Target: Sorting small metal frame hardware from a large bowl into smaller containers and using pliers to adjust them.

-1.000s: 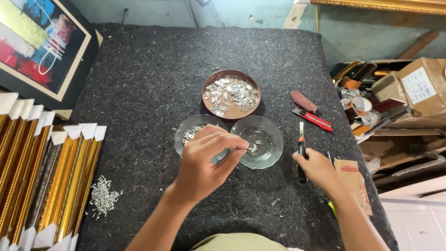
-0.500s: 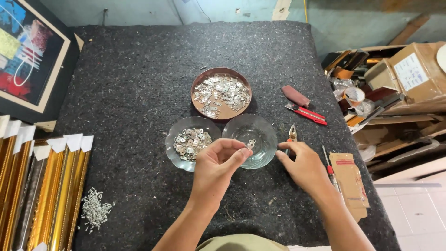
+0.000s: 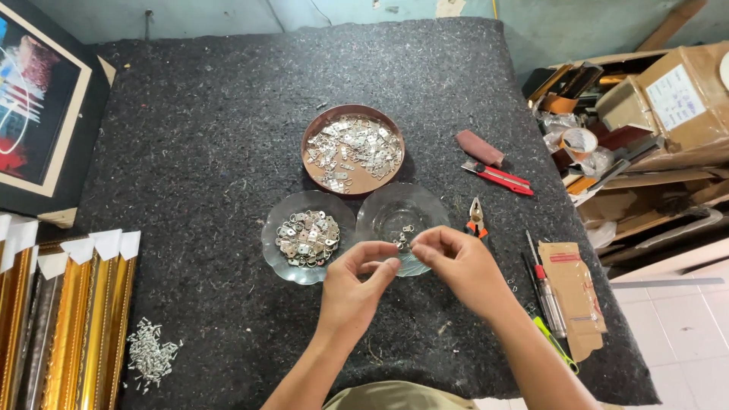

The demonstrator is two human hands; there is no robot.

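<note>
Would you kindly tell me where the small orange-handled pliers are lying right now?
The small orange-handled pliers lie on the dark felt table, right of the clear glass dish, just beyond the right hand.

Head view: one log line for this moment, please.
left hand: pinching small metal piece | right hand: fingertips meet left's | over: clear glass dish, few pieces | beside: clear glass dish of metal hangers

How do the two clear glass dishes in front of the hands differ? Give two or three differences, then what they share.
The left glass dish holds a dense heap of small metal pieces; the right glass dish holds only a few. The left one lies fully in view; the right one is partly covered by the hands. Both are clear, round, scallop-edged and rest on the dark felt table.
</note>
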